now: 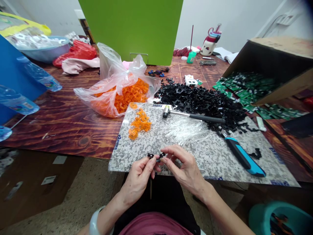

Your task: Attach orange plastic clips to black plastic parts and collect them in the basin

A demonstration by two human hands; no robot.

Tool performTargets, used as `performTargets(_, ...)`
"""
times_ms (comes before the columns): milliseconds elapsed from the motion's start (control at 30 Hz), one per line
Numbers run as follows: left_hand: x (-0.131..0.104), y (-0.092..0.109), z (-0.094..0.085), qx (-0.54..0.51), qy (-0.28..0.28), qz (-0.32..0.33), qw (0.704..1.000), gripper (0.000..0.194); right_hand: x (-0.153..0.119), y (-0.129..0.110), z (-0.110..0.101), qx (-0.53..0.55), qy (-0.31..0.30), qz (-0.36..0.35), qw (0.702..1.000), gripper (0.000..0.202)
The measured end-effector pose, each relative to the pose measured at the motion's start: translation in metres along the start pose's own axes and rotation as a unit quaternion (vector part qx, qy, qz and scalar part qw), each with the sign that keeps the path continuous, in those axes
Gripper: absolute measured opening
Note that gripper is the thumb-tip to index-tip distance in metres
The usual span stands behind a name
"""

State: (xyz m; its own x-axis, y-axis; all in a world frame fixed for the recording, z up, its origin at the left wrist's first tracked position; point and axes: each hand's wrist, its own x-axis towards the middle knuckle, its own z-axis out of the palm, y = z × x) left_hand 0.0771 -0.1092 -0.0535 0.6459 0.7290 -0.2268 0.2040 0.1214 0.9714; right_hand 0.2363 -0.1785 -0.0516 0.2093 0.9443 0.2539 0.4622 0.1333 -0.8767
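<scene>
Both of my hands meet over the near edge of a speckled grey board (pixel 137 151). Between the fingertips of my left hand (pixel 141 171) and my right hand (pixel 182 163) is a small black plastic part (pixel 151 156), partly hidden by the fingers. Each hand pinches one side of it. Beyond them on the board lie a few orange plastic pieces (pixel 140 122) and a heap of thin clear rods (pixel 184 130). A small hammer (pixel 195 116) rests across the rods' far side, against a big pile of black plastic parts (pixel 195 98).
A blue-and-black handled cutter (pixel 244 156) lies at the right of the board. Behind stand a plastic bag of orange pieces (pixel 122 94) and a green panel (pixel 132 29). A cardboard box (pixel 283 62) spills green circuit boards (pixel 244 86). A teal bucket (pixel 259 215) stands low right.
</scene>
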Motion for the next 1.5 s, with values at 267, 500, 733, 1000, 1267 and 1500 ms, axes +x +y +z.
performTargets(267,0.002,0.000,0.003,-0.083,0.013,-0.015,0.996,0.025,-0.003,-0.002,0.001,0.121,-0.029,0.122,0.985,0.016)
performTargets(500,0.002,0.002,0.001,-0.072,0.021,-0.003,0.997,0.021,-0.002,-0.009,-0.008,0.116,-0.057,0.172,0.976,0.021)
performTargets(733,-0.001,0.013,-0.003,0.118,-0.024,0.069,0.990,0.019,0.011,-0.015,-0.017,-0.003,-0.061,0.059,0.996,0.019)
performTargets(1000,-0.002,0.005,0.005,-0.008,-0.015,0.034,0.999,0.022,0.008,-0.007,-0.001,0.260,-0.029,0.217,0.941,0.026)
performTargets(1267,-0.002,0.005,0.005,0.018,-0.012,0.023,1.000,0.023,0.009,-0.007,-0.008,0.215,-0.041,0.189,0.957,0.023)
performTargets(1500,-0.005,0.007,0.007,0.101,0.014,0.077,0.992,0.028,0.008,-0.011,0.002,0.148,-0.045,0.133,0.979,0.022)
